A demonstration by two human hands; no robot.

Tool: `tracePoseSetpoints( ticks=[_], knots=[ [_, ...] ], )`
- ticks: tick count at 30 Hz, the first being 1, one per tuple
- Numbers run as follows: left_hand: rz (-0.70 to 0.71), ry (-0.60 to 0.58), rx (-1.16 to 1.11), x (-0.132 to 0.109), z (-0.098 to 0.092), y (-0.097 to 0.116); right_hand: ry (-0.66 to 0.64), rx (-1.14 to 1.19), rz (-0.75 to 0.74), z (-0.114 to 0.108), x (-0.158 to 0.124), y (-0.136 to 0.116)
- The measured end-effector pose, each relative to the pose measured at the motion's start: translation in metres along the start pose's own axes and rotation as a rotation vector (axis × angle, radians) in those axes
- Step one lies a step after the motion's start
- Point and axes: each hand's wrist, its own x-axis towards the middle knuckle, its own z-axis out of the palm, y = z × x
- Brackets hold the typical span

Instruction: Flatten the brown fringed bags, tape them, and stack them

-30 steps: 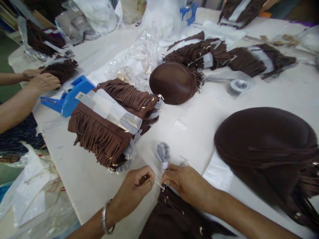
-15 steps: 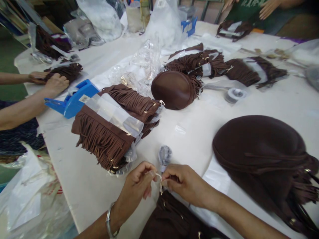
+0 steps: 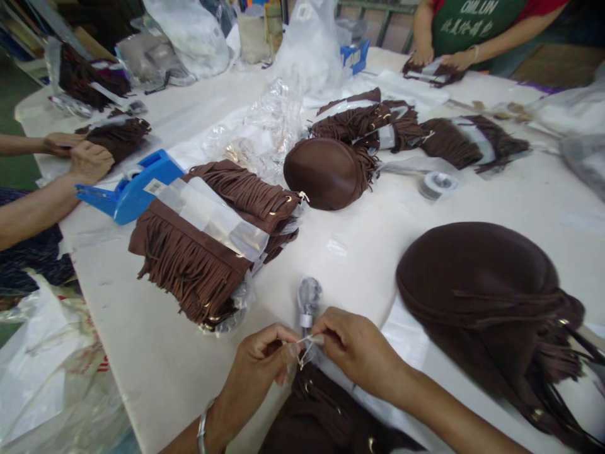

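The left hand and right hand work close together, a small gap between them, each with its fingertips pinched on a thin white string. The string reaches down to the top of a brown bag, beside a gold eyelet. This bag lies below the hands, on the near side of the white worktop, and runs out of view at the bottom. A metal bracelet circles the left wrist.

Just beyond the fingers lies a plastic-wrapped bundle with a pale band. To the right, a large round-ended bag rests partly over white sheeting. Inward from the left edge lie fringed bags with a clear wrap across them, next to a blue tape dispenser near that edge. At the left edge, a co-worker's hands hold a dark fringed bag; at the far edge, a person in a green apron handles another.
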Motion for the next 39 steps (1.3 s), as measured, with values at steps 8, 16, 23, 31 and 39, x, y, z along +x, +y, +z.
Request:
tracePoseSetpoints(
  ticks=[8, 16, 23, 31, 39],
  knots=[
    [-0.268, -0.396, -0.434, 0.002, -0.006, 0.003, -0.065, -0.166, -0.082, -0.011, -0.006, 0.003],
    [-0.281, -0.319, -0.479, -0.002, -0.017, -0.005, -0.092, -0.650, -0.117, -0.014, -0.011, 0.004],
    [-0.180, -0.116, -0.344, -0.004, -0.001, -0.007, -0.118, -0.265, 0.026, -0.027, -0.016, -0.003],
    [0.257, 0.098, 0.185, -0.014, 0.021, -0.004, -0.214, -0.116, -0.051, -0.035, -0.012, -0.038],
    [0.261, 0.060, 0.742, -0.004, 0.020, 0.012, -0.402, 0.579, 0.117, -0.033, 0.004, -0.025]
  ],
)
